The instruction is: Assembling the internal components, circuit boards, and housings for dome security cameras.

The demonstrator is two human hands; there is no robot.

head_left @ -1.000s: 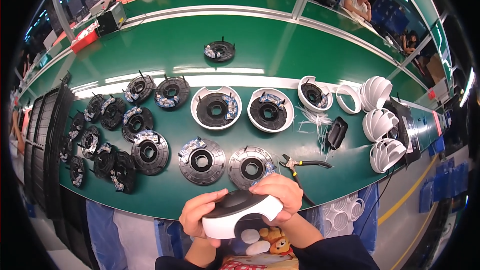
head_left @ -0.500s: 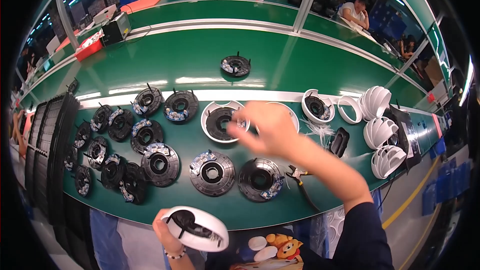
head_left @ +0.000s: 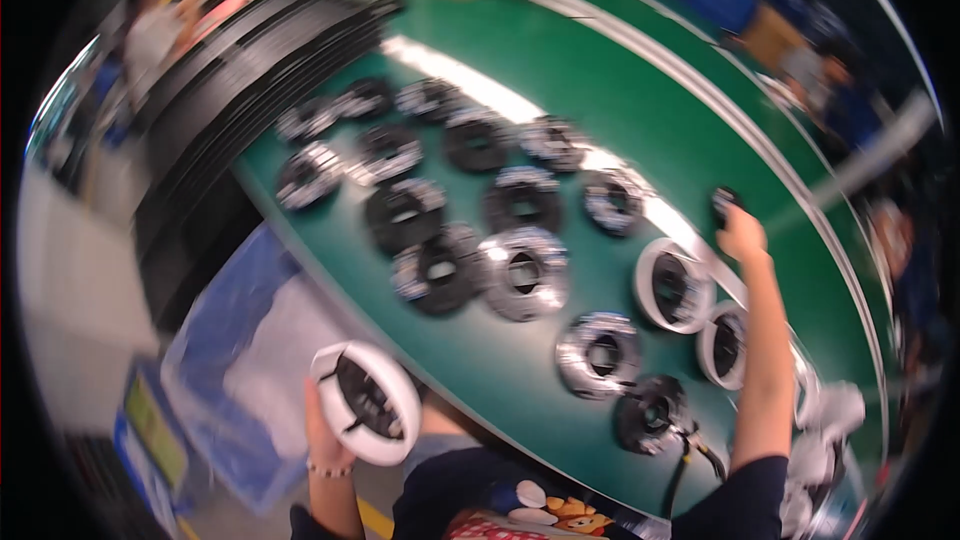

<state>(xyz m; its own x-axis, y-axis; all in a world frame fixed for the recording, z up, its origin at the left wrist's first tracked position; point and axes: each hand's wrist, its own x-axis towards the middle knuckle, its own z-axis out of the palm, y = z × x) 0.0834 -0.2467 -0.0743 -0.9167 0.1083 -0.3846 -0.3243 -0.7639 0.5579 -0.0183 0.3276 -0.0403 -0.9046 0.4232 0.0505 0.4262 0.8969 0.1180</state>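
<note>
Left hand (head_left: 320,428) curled round 1 white housing (head_left: 403,408) (black insert (head_left: 360,388) inside). Right hand (head_left: 743,236) at black disc (head_left: 725,200); blurred, cannot tell opening or grip.

The bare right hand (head_left: 743,234), earlier on the white round plastic housing (head_left: 403,406), now reaches the round black disc (head_left: 725,202) as the view swings left.

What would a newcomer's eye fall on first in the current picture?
Probably the black discs scattered over the green bench at centre. Next comes the white-rimmed housing in the left grip, lower left of centre. At right, the right grip reaches a lone black disc; blur hides whether it holds it.
</note>
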